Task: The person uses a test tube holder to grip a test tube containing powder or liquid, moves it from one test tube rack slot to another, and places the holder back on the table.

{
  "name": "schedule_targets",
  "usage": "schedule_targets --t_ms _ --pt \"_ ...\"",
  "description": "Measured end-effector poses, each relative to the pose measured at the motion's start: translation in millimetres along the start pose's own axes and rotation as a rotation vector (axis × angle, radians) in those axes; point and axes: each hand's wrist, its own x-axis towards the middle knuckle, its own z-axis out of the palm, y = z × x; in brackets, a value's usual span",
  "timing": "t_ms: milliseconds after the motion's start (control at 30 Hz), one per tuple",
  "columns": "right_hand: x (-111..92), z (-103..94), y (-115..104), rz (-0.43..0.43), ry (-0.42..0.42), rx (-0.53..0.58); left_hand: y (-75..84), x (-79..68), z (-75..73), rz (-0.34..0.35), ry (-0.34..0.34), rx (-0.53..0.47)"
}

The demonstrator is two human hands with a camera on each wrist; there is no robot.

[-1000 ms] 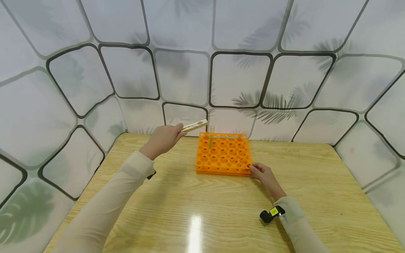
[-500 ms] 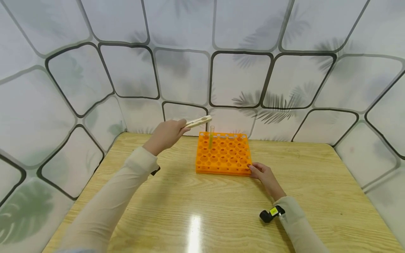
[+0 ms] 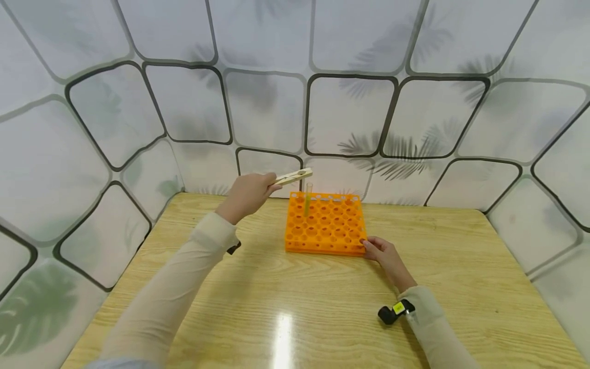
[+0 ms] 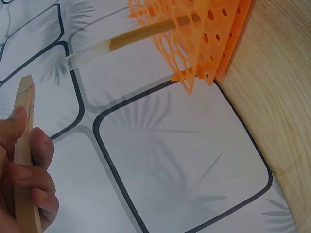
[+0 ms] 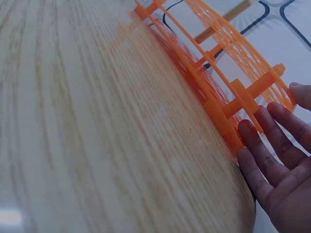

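My left hand [image 3: 249, 195] grips a wooden test tube clamp [image 3: 295, 177] above the table, its tip pointing right. In the left wrist view, the thumb and curled fingers [image 4: 43, 148] wrap the clamp's handle. Close below the clamp's tip, and apart from it, stands a test tube [image 3: 308, 200] with yellow liquid. That tube is upright in the back left part of an orange test tube rack [image 3: 324, 246]. At the rack's front right corner, my right hand [image 3: 387, 259] holds on, thumb at the top plate and fingertips against the side [image 5: 277, 170].
The rack stands on a wood-grain table [image 3: 258, 302], near its back edge. Behind and on both sides rises a white patterned curtain [image 3: 350, 115]. Each wrist carries a small black camera, the right one [image 3: 392, 313] with a yellow label.
My left hand has moved right and slightly up, bringing the clamp's tip from left of the tube to just above its mouth. The right hand and the rack have stayed put.
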Motion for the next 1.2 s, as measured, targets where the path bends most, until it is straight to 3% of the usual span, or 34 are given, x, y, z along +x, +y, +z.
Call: schedule_targets --t_ms 1200 --pt "1.4 -0.8 0.4 0.007 0.001 -0.007 4.4 7.0 14.3 0.008 0.057 0.048"
